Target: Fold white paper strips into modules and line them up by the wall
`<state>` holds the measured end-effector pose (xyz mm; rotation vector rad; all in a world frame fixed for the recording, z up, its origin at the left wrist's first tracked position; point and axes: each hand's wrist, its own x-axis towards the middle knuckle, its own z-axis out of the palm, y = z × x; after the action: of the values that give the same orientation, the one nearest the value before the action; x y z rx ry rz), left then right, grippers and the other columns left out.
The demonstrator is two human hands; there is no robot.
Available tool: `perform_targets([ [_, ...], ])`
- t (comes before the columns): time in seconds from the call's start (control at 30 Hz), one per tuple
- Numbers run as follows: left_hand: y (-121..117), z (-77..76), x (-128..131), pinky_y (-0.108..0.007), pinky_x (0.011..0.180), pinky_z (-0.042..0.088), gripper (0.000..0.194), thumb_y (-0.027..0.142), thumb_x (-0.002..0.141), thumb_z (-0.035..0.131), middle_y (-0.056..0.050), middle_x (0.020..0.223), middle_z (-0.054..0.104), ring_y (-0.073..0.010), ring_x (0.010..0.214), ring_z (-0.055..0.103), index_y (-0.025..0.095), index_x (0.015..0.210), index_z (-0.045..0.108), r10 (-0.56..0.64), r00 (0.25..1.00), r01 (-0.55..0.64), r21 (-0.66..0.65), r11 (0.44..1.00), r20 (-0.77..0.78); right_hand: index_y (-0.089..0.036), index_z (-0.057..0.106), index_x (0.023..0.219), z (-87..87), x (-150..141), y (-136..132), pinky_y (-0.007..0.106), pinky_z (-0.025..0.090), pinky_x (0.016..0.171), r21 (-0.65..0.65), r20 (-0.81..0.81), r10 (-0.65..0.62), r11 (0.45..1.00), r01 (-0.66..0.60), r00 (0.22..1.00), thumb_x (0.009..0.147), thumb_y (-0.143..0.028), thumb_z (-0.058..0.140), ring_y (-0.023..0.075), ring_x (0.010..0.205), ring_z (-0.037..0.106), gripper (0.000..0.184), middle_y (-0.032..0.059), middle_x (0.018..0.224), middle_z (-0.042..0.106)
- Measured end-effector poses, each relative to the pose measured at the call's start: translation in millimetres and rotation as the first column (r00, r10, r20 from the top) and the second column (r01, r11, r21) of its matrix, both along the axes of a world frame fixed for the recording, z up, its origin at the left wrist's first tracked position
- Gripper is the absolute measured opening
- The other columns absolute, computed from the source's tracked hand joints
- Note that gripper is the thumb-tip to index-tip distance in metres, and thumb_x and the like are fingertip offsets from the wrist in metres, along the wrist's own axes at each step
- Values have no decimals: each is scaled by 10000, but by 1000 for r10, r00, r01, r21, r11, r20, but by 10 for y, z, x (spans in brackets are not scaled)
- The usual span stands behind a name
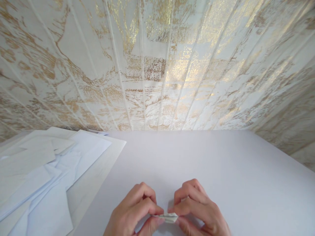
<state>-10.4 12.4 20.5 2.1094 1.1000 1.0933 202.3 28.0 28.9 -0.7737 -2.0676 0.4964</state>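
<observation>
A small folded piece of paper (170, 217), pale with faint dark marks, is held just above the white table near the bottom of the view. My left hand (137, 209) pinches its left end between thumb and index finger. At the other end, the thumb and index finger of my right hand (198, 208) close on its right tip. The remaining fingers of both hands are curled. Part of the paper is hidden behind the fingertips.
A loose pile of white paper sheets (49, 173) covers the left side of the table (221, 160). Behind the table rises a wall (152, 65) with a white and gold pattern, and it continues along the right side.
</observation>
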Motion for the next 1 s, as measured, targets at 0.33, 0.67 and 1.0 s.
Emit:
perform_targets([
  [0.33, 26, -41, -91, -270, 842, 492, 449, 0, 821, 448, 1, 1030, 643, -172, 912, 573, 247, 1164, 598, 29, 924, 23, 130, 991, -381, -207, 673, 1036, 119, 55, 77, 311, 481, 727, -9, 408, 103, 994, -109, 907, 989, -131, 444, 190, 806, 596, 247, 72, 916, 695],
  [0.67, 73, -125, -79, -305, 796, 413, 138, 174, 852, 639, 31, 998, 637, -198, 906, 535, 256, 959, 609, 25, 937, 37, 170, 985, -349, -207, 667, 1142, 167, 113, 98, 350, 476, 807, -150, 364, 110, 987, -58, 925, 897, -176, 644, 220, 896, 552, 247, 71, 983, 663],
  [1.0, 44, -41, -14, -378, 759, 415, 200, 99, 945, 425, -23, 929, 613, -228, 878, 523, 208, 927, 591, 68, 832, 63, 216, 974, -550, -131, 578, 1275, 107, 74, 79, 395, 487, 880, -26, 479, 92, 996, -91, 873, 923, -441, 610, 272, 1017, 555, 470, 145, 1169, 641],
])
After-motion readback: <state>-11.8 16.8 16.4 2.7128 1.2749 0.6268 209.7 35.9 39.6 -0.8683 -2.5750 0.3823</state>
